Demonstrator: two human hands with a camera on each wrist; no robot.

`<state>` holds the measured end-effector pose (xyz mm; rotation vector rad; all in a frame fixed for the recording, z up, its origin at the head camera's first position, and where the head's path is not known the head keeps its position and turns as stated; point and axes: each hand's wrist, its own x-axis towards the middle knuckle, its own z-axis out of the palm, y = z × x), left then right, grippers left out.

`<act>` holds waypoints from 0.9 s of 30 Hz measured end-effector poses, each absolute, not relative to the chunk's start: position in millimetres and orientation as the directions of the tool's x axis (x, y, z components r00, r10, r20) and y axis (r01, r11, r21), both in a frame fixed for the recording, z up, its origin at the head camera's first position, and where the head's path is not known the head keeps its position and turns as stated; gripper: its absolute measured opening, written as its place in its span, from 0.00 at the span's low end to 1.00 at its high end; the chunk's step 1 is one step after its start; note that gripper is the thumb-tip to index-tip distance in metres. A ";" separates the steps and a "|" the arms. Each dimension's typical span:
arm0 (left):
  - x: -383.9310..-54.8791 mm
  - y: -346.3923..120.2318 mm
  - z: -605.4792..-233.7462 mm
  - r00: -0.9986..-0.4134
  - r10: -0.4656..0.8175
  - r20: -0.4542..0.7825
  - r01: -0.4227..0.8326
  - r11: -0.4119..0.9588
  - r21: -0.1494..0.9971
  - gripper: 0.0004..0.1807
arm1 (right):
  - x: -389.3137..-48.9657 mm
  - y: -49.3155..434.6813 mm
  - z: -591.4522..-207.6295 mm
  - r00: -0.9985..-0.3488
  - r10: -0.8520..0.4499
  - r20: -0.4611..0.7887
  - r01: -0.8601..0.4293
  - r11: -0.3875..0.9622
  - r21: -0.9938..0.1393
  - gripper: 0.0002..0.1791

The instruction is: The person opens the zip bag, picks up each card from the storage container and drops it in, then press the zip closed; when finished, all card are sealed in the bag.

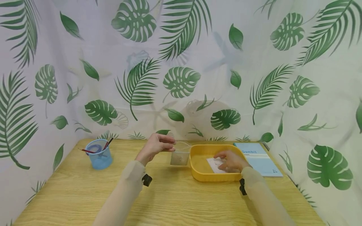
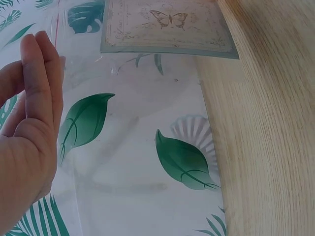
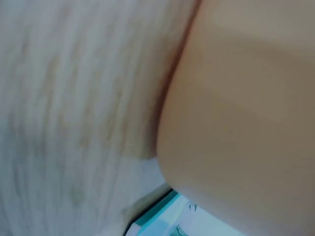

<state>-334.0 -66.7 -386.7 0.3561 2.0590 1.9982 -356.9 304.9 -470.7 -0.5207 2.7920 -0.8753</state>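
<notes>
Near the back of the table, my left hand [image 1: 159, 145] pinches the upper edge of a clear zip bag [image 1: 183, 146]. Inside the bag's lower part lies a card [image 1: 179, 158]; the left wrist view shows a brown butterfly on this butterfly card [image 2: 170, 29]. My right hand [image 1: 233, 160] reaches into a yellow tray [image 1: 219, 177], thumb and fingers apart over a white printed card [image 1: 213, 164]. Whether the fingertips touch that card is not clear. The right wrist view is mostly filled by the blurred tray wall [image 3: 246, 113].
A light blue book [image 1: 266, 163] lies to the right of the tray, partly behind it. On the left stands a blue mesh pen cup [image 1: 101, 160] with pencils and a roll of tape. A leaf-print curtain [image 1: 181, 125] borders the table's back and sides.
</notes>
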 end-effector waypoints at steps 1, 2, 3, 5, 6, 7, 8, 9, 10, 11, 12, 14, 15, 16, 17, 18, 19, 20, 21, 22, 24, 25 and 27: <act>-333.7 -66.7 -386.7 -0.938 0.347 -0.006 0.004 0.030 1.000 0.16 | -357.0 304.9 -471.7 -0.923 -0.380 -0.064 -0.275 0.766 -0.581 0.27; -333.6 -66.8 -386.8 -0.937 0.350 -0.002 0.009 0.029 1.000 0.16 | -356.9 304.8 -472.4 -0.919 -0.389 -0.066 -0.281 0.762 -0.584 0.28; -333.3 -66.9 -386.5 -0.936 0.351 0.001 0.011 0.028 1.000 0.16 | -357.2 304.5 -473.3 -0.918 -0.391 -0.066 -0.281 0.759 -0.587 0.30; -332.8 -66.9 -386.2 -0.935 0.355 0.006 0.016 0.025 1.000 0.16 | -357.3 303.8 -474.3 -0.918 -0.391 -0.072 -0.276 0.757 -0.592 0.33; -332.5 -67.1 -386.2 -0.934 0.357 0.008 0.018 0.024 1.000 0.16 | -357.4 303.3 -474.6 -0.918 -0.388 -0.078 -0.271 0.759 -0.592 0.35; -332.4 -67.1 -386.1 -0.934 0.357 0.009 0.019 0.025 1.000 0.16 | -357.2 302.6 -474.7 -0.920 -0.383 -0.083 -0.265 0.764 -0.589 0.36; -332.1 -67.1 -386.1 -0.934 0.358 0.008 0.019 0.026 0.999 0.16 | -357.1 301.9 -474.8 -0.921 -0.380 -0.089 -0.262 0.770 -0.581 0.38; -331.8 -67.1 -386.2 -0.934 0.358 0.007 0.018 0.027 0.999 0.16 | -356.9 301.3 -475.0 -0.921 -0.377 -0.097 -0.258 0.778 -0.572 0.39; -331.6 -67.1 -386.4 -0.934 0.358 0.005 0.017 0.029 0.999 0.16 | -356.7 300.6 -475.3 -0.924 -0.366 -0.106 -0.246 0.785 -0.568 0.39; -331.5 -67.0 -386.3 -0.934 0.358 0.002 0.014 0.032 0.999 0.16 | -356.2 300.0 -475.3 -0.924 -0.367 -0.111 -0.246 0.790 -0.562 0.40; -331.1 -66.7 -386.2 -0.934 0.356 0.000 0.013 0.033 0.999 0.16 | -355.8 299.4 -475.4 -0.925 -0.363 -0.116 -0.241 0.794 -0.558 0.41; -331.2 -66.2 -385.6 -0.935 0.355 -0.002 0.011 0.036 0.999 0.16 | -355.6 298.6 -474.8 -0.925 -0.360 -0.120 -0.242 0.804 -0.544 0.41; -331.3 -65.9 -385.5 -0.935 0.354 -0.005 0.009 0.038 0.999 0.16 | -355.4 298.1 -474.3 -0.928 -0.353 -0.123 -0.235 0.807 -0.542 0.42; -331.3 -65.5 -385.4 -0.935 0.355 -0.008 0.007 0.040 0.999 0.17 | -355.0 297.8 -473.8 -0.929 -0.346 -0.129 -0.225 0.809 -0.543 0.42; -331.2 -65.2 -385.4 -0.934 0.357 -0.010 0.005 0.041 0.999 0.17 | -354.6 297.7 -473.4 -0.929 -0.345 -0.133 -0.224 0.812 -0.539 0.42; -331.4 -65.0 -385.6 -0.933 0.360 -0.011 0.005 0.043 0.999 0.17 | -354.2 297.6 -473.1 -0.932 -0.334 -0.137 -0.213 0.816 -0.538 0.41; -331.4 -64.8 -385.7 -0.932 0.362 -0.012 0.004 0.045 0.999 0.18 | -354.0 297.6 -473.1 -0.935 -0.328 -0.136 -0.209 0.817 -0.537 0.41; -331.5 -64.6 -385.8 -0.931 0.364 -0.012 0.005 0.046 0.999 0.18 | -353.8 297.8 -473.2 -0.937 -0.323 -0.136 -0.204 0.818 -0.537 0.40; -331.6 -64.6 -386.0 -0.931 0.365 -0.012 0.006 0.047 0.999 0.19 | -353.6 298.0 -473.3 -0.940 -0.316 -0.132 -0.200 0.818 -0.539 0.39; -331.7 -64.5 -386.1 -0.931 0.364 -0.011 0.007 0.048 0.999 0.18 | -353.7 298.3 -473.8 -0.941 -0.316 -0.123 -0.204 0.817 -0.540 0.38; -331.9 -64.6 -386.2 -0.933 0.360 -0.011 0.007 0.050 0.999 0.18 | -354.0 299.0 -474.5 -0.945 -0.314 -0.092 -0.217 0.811 -0.543 0.36; -331.9 -64.7 -386.2 -0.934 0.358 -0.012 0.006 0.051 0.999 0.18 | -354.2 299.3 -474.8 -0.944 -0.321 -0.073 -0.231 0.803 -0.549 0.35; -332.1 -65.1 -386.1 -0.935 0.355 -0.011 0.008 0.053 0.999 0.17 | -354.4 299.4 -474.5 -0.944 -0.328 -0.037 -0.249 0.780 -0.574 0.32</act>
